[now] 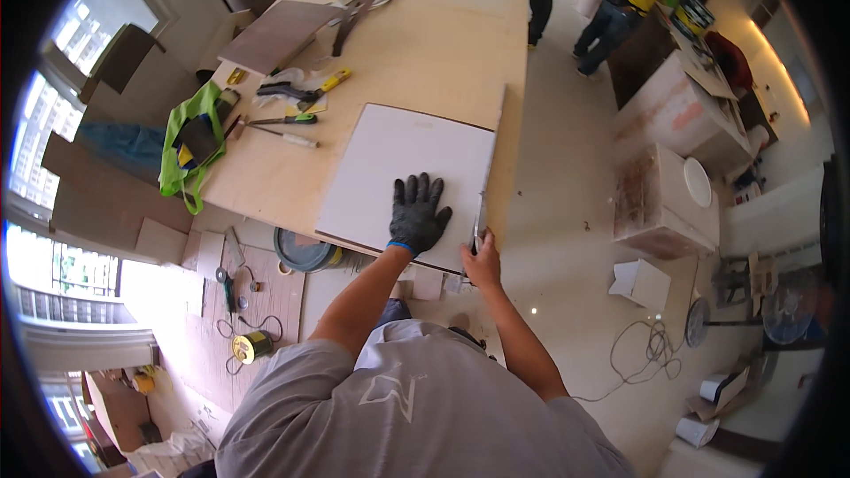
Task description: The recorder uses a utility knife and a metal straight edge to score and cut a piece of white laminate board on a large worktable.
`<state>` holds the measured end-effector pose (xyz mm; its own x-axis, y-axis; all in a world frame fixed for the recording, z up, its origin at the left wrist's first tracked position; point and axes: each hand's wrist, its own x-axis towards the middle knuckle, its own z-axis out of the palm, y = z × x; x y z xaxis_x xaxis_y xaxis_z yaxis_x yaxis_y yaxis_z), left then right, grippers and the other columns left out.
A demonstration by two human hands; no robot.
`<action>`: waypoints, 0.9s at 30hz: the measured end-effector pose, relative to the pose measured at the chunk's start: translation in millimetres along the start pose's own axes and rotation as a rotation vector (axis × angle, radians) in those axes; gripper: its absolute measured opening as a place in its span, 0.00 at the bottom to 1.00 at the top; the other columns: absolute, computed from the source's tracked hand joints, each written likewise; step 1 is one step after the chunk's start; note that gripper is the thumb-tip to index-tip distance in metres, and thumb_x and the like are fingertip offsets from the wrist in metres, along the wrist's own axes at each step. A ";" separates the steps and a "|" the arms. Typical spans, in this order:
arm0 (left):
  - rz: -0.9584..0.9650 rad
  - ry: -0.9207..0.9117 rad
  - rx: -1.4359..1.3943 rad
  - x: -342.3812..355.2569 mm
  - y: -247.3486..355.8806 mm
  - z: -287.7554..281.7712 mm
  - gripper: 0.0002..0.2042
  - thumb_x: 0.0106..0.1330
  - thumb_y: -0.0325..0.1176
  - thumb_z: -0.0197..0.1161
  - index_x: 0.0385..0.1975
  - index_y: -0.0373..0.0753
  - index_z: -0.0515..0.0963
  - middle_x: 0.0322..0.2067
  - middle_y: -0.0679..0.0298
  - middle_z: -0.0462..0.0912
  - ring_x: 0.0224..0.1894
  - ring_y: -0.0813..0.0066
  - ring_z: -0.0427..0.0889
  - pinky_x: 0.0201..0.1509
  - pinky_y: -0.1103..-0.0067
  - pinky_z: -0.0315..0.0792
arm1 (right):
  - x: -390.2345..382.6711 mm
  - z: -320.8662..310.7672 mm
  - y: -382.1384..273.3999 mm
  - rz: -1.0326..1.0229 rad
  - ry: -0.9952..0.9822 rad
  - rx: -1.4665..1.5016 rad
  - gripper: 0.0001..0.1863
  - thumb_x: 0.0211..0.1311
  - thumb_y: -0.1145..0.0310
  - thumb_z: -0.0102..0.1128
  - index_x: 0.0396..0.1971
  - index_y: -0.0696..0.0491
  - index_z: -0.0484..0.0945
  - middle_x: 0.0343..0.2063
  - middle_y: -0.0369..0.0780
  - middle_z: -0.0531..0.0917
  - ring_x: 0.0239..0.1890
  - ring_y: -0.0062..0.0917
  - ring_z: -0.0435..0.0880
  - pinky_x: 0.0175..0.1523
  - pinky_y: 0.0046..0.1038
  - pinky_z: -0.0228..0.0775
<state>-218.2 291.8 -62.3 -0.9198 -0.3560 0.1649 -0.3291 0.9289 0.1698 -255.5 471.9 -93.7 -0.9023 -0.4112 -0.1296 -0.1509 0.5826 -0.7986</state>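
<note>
A square white board [403, 155] with dark edges lies on the large pale wooden worktable [443, 44]. My left hand [420, 214], in a dark glove with a blue cuff, rests flat on the board with its fingers spread. At the board's near right edge is my bare right hand [483, 258], its fingers closed round a slim metal hand tool [479, 232] whose exact kind is too small to tell. A thin strip [496, 137] runs along that right edge, beyond the tool.
Left of the board lie a yellow-handled tool [335, 80], a green-and-black-handled tool [297, 119] and a green bag [190, 146]. A brown panel [279, 34] sits farther back. A dark-lidded bucket [305, 250] stands below the table edge. Cable [651, 354] lies on the right floor; two people stand beyond.
</note>
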 end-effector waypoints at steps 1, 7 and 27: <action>0.029 -0.019 -0.024 5.3 -0.8 -1.4 0.32 0.68 0.54 0.48 0.68 0.44 0.60 0.69 0.48 0.58 0.72 0.48 0.52 0.75 0.53 0.33 | -2.0 -5.3 3.1 0.011 0.028 0.009 0.39 0.54 0.58 0.64 0.62 0.62 0.60 0.51 0.55 0.78 0.55 0.47 0.77 0.58 0.37 0.69; 0.011 0.007 -0.017 31.7 -38.8 -3.3 0.32 0.68 0.55 0.48 0.69 0.45 0.60 0.69 0.51 0.57 0.72 0.49 0.51 0.75 0.54 0.33 | -5.2 0.7 5.4 -0.141 0.203 -0.029 0.24 0.57 0.67 0.60 0.53 0.61 0.70 0.39 0.53 0.83 0.43 0.47 0.82 0.49 0.39 0.73; -0.468 0.039 0.101 -27.9 -193.7 -20.7 0.29 0.69 0.53 0.47 0.58 0.34 0.69 0.54 0.43 0.72 0.56 0.44 0.70 0.61 0.54 0.60 | -124.0 -146.2 9.2 0.051 0.327 0.163 0.12 0.59 0.70 0.58 0.42 0.56 0.73 0.17 0.41 0.76 0.18 0.29 0.77 0.28 0.30 0.68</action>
<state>-124.4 119.7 -79.6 -0.6598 -0.7401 0.1302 -0.7269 0.6725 0.1395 -204.0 630.7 0.9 -0.9923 -0.1239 0.0022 -0.0602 0.4666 -0.8824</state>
